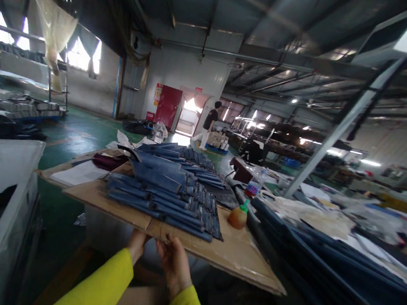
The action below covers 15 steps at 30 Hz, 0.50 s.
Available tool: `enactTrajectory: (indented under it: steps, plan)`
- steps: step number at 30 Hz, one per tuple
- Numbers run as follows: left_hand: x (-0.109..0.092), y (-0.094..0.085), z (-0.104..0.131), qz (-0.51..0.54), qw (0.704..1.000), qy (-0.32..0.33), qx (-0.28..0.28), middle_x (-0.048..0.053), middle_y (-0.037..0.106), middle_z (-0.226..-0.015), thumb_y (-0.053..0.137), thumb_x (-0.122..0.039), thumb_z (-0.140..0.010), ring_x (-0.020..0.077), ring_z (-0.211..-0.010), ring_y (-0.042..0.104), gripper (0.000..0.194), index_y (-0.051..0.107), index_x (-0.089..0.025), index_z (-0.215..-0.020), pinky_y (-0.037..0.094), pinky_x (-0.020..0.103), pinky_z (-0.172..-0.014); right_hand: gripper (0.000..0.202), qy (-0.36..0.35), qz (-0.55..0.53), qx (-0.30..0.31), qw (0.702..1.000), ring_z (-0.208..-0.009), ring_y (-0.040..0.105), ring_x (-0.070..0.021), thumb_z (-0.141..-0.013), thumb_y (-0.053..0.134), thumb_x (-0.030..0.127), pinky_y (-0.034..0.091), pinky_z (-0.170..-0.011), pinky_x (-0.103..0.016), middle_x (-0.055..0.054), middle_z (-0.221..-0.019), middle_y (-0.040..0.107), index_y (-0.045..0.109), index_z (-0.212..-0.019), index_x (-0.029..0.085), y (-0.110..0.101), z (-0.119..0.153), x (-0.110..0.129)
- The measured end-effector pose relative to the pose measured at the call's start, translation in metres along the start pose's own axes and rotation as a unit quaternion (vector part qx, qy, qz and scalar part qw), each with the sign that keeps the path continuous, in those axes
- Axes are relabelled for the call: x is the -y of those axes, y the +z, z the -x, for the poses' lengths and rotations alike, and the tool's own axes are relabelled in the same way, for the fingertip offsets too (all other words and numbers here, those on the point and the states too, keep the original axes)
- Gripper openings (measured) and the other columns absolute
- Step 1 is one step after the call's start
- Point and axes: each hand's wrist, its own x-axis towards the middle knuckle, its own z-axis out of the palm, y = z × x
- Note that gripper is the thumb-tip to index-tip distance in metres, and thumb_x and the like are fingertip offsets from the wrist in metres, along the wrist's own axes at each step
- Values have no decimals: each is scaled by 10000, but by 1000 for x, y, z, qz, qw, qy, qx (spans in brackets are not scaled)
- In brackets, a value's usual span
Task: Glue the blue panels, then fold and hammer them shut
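Note:
My left hand (137, 245) is at the front edge of a cardboard sheet (113, 209), its fingers hidden beneath or behind that edge. Just to its right, my right hand (174, 263) has its fingers curled close against the same edge; whatever is in them is too blurred to make out. Rows of folded dark blue fabric pieces (156, 199) lie overlapping on the cardboard, in front of both hands. An orange-brown squeeze bottle (238, 218) with a green nozzle stands toward the right side of the sheet.
A white bin (9, 227) with dark cloth inside stands at left. Long dark blue fabric (310, 251) heaps up on the right, near a clear drink bottle (255, 184) with a red label. Farther back, a person (210, 123) is by a doorway and stacked bundles (220, 142).

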Motion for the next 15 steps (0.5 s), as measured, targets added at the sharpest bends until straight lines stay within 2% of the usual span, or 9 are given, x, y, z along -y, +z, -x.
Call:
enactTrajectory:
  steps: [4, 9, 12, 15]
  plan:
    - [0, 2, -4, 16, 1000, 0, 14, 68, 678, -796, 542, -128, -769, 167, -744, 649, 70, 590, -125, -820, 506, 287, -718, 148, 6, 15, 1, 1000, -698, 657, -149, -658, 704, 188, 548, -690, -275, -25, -761, 683, 597, -756, 160, 2, -21, 7]
    - [-1, 3, -6, -9, 1000, -18, 23, 86, 679, -775, 564, -168, -737, 176, -740, 657, 53, 575, -130, -772, 501, 291, -723, 185, 23, 52, 0, 998, -665, 659, -128, -701, 696, 246, 529, -636, -226, -24, -740, 680, 576, -811, 160, -3, -40, 19]
    - [-4, 1, -3, -49, 998, -26, 38, 87, 678, -829, 580, -256, -755, 177, -762, 655, 131, 564, -145, -824, 489, 284, -704, 291, 66, 99, 5, 993, -628, 657, -138, -732, 679, 379, 506, -557, -214, -61, -714, 677, 575, -853, 136, -7, -35, 23]
    - [-8, -3, 9, -120, 989, -38, 79, 78, 675, -863, 571, -365, -766, 177, -759, 648, 230, 560, -162, -874, 475, 280, -678, 487, 126, 151, 35, 980, -573, 646, -164, -708, 650, 534, 476, -484, -224, -118, -673, 663, 598, -844, 70, -11, -11, 31]
